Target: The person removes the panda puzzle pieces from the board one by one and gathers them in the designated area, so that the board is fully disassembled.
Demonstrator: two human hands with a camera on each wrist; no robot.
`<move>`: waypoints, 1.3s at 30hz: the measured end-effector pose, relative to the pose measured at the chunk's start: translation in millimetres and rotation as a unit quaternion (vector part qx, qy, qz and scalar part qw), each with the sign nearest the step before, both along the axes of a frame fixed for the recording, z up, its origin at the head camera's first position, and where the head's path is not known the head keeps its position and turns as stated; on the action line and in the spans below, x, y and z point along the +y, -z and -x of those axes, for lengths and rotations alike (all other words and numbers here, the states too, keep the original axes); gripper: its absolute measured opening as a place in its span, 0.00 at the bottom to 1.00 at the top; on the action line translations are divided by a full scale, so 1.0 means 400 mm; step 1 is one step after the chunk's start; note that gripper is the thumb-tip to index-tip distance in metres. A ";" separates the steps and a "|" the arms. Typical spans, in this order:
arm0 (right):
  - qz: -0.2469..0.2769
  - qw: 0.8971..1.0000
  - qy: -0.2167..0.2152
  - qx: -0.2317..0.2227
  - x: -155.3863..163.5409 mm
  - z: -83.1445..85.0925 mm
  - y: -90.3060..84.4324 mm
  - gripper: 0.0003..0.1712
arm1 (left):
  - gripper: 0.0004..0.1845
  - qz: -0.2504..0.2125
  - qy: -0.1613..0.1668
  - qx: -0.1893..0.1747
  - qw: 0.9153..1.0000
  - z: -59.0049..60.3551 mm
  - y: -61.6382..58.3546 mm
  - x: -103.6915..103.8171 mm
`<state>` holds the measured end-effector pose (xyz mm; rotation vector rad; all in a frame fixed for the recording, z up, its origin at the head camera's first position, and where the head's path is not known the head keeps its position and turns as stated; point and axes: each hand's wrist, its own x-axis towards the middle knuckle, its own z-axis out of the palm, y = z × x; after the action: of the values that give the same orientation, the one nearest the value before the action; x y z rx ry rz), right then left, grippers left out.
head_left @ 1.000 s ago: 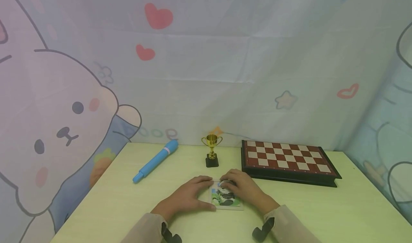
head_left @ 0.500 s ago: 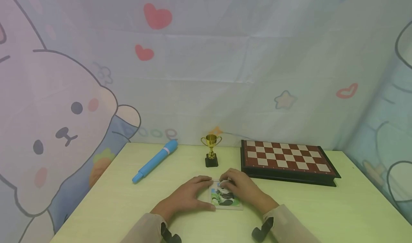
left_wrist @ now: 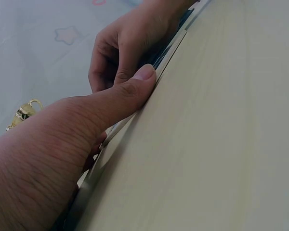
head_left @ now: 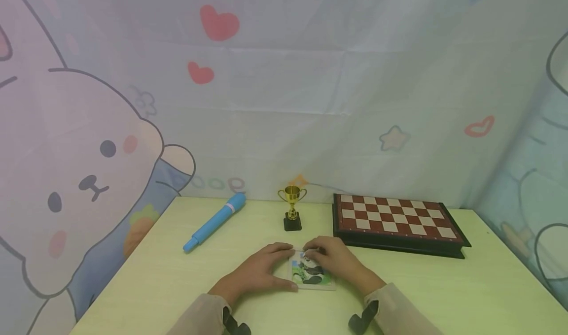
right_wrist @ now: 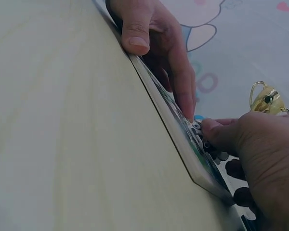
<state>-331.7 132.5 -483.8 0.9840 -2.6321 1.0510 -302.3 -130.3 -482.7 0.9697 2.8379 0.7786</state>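
On the counter (head_left: 443, 295) lies a checkered board (head_left: 395, 219). Nearer, the left hand (head_left: 255, 272) and right hand (head_left: 339, 261) are clamped on a panda picture (head_left: 309, 277) between them, left thumb and fingers spanning its left side. Beyond stands a gold trophy (head_left: 292, 209).

Creased cartoon cloth (head_left: 284, 91) hung round a pale table (head_left: 466, 290) suggests a staged indoor corner.

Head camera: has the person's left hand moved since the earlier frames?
No; judged against the gold trophy in the head view, the left hand shows no clear shift in any direction.
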 end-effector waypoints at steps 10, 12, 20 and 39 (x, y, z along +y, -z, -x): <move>-0.011 0.997 -0.056 0.059 0.013 0.001 -0.001 0.07 | 0.52 -0.001 -0.002 0.001 1.000 0.005 0.009 -0.001; -0.006 0.997 -0.053 0.053 0.013 0.001 0.001 0.06 | 0.52 -0.001 -0.001 0.003 1.000 0.006 0.011 -0.001; 0.015 0.999 -0.019 0.029 0.012 0.000 -0.004 0.08 | 0.52 -0.005 -0.001 0.002 1.000 0.005 0.008 -0.001; 0.038 0.998 0.049 -0.004 0.138 -0.035 -0.016 0.07 | 0.52 -0.006 -0.006 -0.003 1.000 -0.001 0.005 -0.001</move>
<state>-317.6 187.6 -477.6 0.8270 -2.5967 1.1258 -301.9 -130.7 -484.8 0.9511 2.8397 0.7984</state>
